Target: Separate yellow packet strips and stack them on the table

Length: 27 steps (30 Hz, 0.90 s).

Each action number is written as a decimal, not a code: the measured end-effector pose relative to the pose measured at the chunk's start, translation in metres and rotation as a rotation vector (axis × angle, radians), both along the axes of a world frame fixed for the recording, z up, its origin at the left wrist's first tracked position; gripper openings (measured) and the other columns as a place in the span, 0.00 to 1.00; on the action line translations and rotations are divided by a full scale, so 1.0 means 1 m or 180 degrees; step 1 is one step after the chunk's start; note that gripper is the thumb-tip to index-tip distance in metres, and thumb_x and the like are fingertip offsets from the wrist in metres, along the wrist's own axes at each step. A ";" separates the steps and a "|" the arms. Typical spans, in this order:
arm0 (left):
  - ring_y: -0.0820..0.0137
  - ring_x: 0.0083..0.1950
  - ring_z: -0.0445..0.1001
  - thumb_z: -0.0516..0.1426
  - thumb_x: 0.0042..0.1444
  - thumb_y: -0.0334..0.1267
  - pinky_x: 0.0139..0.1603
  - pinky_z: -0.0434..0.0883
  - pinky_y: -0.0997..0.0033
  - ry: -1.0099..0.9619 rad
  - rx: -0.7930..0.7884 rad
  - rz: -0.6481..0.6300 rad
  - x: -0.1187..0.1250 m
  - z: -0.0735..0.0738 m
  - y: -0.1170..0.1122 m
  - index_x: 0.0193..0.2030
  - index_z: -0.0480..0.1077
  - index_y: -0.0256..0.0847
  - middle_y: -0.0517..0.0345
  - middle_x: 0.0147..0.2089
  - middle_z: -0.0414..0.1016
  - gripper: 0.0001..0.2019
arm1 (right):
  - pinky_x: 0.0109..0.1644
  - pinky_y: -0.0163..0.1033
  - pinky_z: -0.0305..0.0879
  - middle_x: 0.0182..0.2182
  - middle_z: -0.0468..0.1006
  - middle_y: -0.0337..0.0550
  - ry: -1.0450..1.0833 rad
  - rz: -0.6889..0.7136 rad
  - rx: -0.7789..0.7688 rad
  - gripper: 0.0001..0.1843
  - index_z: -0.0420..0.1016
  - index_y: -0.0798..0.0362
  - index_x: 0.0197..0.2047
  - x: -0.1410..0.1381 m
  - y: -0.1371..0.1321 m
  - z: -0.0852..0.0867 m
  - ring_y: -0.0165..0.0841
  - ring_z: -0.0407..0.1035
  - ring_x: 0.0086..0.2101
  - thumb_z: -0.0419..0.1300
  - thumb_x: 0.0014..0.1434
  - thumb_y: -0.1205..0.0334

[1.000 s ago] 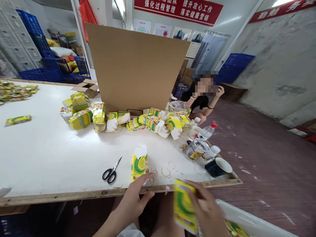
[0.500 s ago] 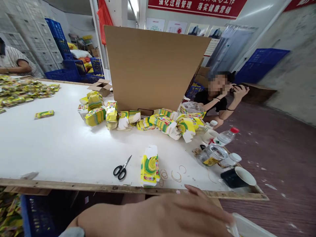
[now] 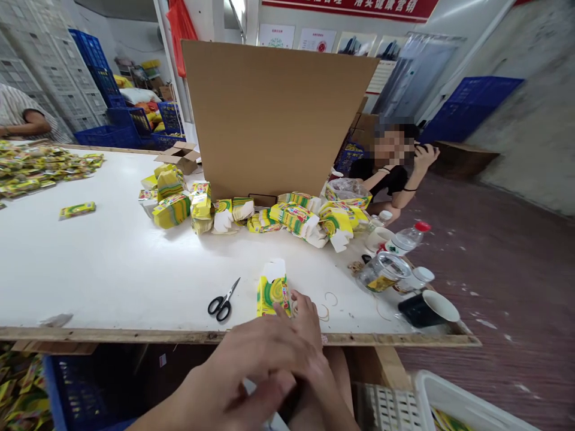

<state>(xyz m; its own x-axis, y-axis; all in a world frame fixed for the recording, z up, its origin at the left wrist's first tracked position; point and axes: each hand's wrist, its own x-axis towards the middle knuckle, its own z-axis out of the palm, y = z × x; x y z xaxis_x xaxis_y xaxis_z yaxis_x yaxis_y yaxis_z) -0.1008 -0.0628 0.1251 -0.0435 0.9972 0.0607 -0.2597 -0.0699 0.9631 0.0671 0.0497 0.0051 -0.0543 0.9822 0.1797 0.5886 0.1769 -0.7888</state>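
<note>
A flattened stack of yellow-and-green printed cartons (image 3: 272, 291) lies near the table's front edge, its white flap pointing away. My right hand (image 3: 306, 320) reaches over the edge to the stack's right side, fingers stretched out; the thumb side overlaps the front carton. Firm contact is unclear. In front of it, my left hand (image 3: 265, 353) crosses over the right wrist, blurred, with its thumb bent below; its fingertips are hard to make out. Black-handled scissors (image 3: 221, 306) lie left of the stack. Thin rubber bands (image 3: 324, 311) lie to its right.
More carton bundles (image 3: 296, 218) line the foot of a tall cardboard box (image 3: 278, 120). On the right stand a dark cup (image 3: 420, 310), a clear jar (image 3: 381, 275) and bottles (image 3: 406, 239). A white basket (image 3: 422, 389) is below right. A person (image 3: 395, 161) sits beyond.
My left hand has moved left from above the white basket at lower right. My right hand has come into clear view beside the carton stack. The camera view has shifted slightly.
</note>
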 end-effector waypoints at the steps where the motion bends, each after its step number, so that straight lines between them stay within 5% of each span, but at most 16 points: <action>1: 0.50 0.52 0.75 0.64 0.51 0.38 0.58 0.68 0.50 0.0489 0.0297 -0.0248 0.001 -0.003 0.006 0.42 0.81 0.46 0.48 0.44 0.82 0.11 | 0.50 0.53 0.63 0.41 0.77 0.53 0.0005 -0.0058 -0.0045 0.22 0.75 0.53 0.46 -0.004 0.002 -0.004 0.51 0.68 0.44 0.64 0.51 0.49; 4: 0.60 0.51 0.76 0.54 0.62 0.36 0.54 0.70 0.62 0.1493 0.0589 -0.0259 -0.004 -0.025 0.015 0.49 0.76 0.43 0.48 0.48 0.80 0.13 | 0.48 0.54 0.63 0.37 0.78 0.53 0.0089 -0.0162 -0.0127 0.18 0.75 0.54 0.40 -0.010 0.005 -0.011 0.51 0.68 0.41 0.63 0.48 0.53; 9: 0.63 0.49 0.76 0.53 0.63 0.41 0.53 0.70 0.65 0.1691 -0.0090 0.0385 -0.029 -0.072 0.008 0.46 0.74 0.42 0.50 0.46 0.79 0.11 | 0.51 0.55 0.61 0.37 0.77 0.53 0.0477 -0.0360 -0.0102 0.14 0.73 0.53 0.36 -0.008 0.003 -0.008 0.51 0.67 0.43 0.62 0.49 0.52; 14: 0.60 0.51 0.77 0.58 0.60 0.45 0.55 0.70 0.60 0.0580 -0.0294 0.0569 -0.021 -0.092 0.022 0.51 0.72 0.40 0.46 0.49 0.79 0.16 | 0.43 0.46 0.71 0.35 0.81 0.50 0.1236 -0.0078 -0.0377 0.18 0.73 0.53 0.40 0.002 -0.014 0.009 0.42 0.75 0.37 0.56 0.59 0.46; 20: 0.56 0.52 0.78 0.63 0.54 0.49 0.56 0.72 0.57 -0.1388 -0.0592 -0.0319 0.024 -0.095 0.044 0.53 0.74 0.40 0.46 0.50 0.81 0.23 | 0.41 0.43 0.72 0.34 0.82 0.45 0.2619 0.0288 -0.1094 0.17 0.73 0.52 0.41 0.008 -0.047 0.018 0.38 0.76 0.35 0.68 0.53 0.52; 27: 0.54 0.55 0.76 0.65 0.53 0.43 0.59 0.69 0.60 -0.1929 -0.0468 -0.0942 0.040 -0.095 0.043 0.53 0.76 0.39 0.46 0.51 0.80 0.21 | 0.49 0.45 0.69 0.38 0.82 0.46 0.2773 0.0332 -0.1220 0.13 0.78 0.53 0.38 0.016 -0.057 0.023 0.39 0.74 0.40 0.69 0.53 0.54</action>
<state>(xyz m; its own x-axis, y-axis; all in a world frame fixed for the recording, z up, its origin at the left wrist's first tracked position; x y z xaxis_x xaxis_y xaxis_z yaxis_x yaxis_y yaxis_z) -0.0604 -0.0196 0.0299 0.2483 0.9684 -0.0252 -0.7433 0.2071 0.6362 0.0832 -0.0070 0.0278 -0.1438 0.9804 -0.1346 -0.2367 -0.1661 -0.9573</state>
